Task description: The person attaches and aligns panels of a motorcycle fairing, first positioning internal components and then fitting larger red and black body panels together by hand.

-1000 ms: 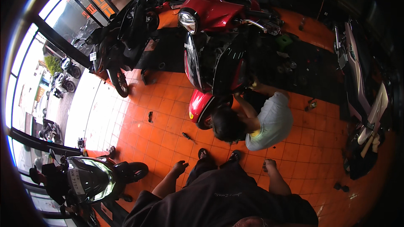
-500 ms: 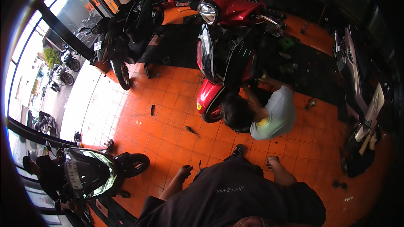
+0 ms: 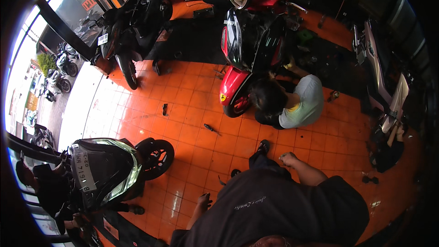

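Our left hand (image 3: 203, 200) hangs spread, empty; right hand (image 3: 289, 159) curled, empty. Small tool (image 3: 210, 128) lies ahead on floor (image 3: 183, 123), nearer left.

The orange tiled floor (image 3: 183, 123) carries a red scooter (image 3: 242, 64) near a dark mat (image 3: 196, 45), a black scooter (image 3: 123, 45) by the glass front, and another black scooter (image 3: 109, 169) nearer. A small dark tool (image 3: 211, 129) and a small dark part (image 3: 165, 109) lie loose on the tiles between them.

Workshop floor as I see it from above.
A red scooter (image 3: 247, 41) on orange tiles (image 3: 192, 123), a crouching co-worker (image 3: 292, 103) beside it, black scooters (image 3: 132, 32) near me.
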`<state>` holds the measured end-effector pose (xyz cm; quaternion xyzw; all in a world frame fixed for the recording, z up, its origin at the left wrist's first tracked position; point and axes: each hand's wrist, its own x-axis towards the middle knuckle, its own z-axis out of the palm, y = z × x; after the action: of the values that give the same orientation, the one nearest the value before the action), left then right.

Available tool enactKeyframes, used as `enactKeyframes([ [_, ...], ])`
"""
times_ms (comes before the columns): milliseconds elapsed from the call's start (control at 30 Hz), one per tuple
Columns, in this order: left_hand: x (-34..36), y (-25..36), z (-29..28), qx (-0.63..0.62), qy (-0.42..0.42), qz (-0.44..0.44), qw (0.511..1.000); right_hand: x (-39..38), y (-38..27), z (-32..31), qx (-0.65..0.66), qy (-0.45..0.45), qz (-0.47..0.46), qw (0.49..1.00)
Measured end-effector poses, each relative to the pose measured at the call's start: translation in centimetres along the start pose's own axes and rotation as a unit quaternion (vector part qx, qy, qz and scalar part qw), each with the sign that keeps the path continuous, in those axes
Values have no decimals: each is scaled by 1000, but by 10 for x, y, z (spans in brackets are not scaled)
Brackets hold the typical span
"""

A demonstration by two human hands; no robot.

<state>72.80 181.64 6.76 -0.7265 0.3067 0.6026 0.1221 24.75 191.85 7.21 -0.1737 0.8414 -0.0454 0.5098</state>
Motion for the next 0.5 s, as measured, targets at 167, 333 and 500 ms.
enactKeyframes([
  [167, 43, -78, -11, 54, -42, 42, 997, -16, -6, 5, -1, 9, 32, 999],
  [333, 70, -62, -10, 91, -75, 115, 986, -18, 20, 2, 4, 15, 38, 999],
  [500, 72, -25, -17, 106, -69, 173, 977, -46, 3, 7, 2, 4, 47, 999],
])
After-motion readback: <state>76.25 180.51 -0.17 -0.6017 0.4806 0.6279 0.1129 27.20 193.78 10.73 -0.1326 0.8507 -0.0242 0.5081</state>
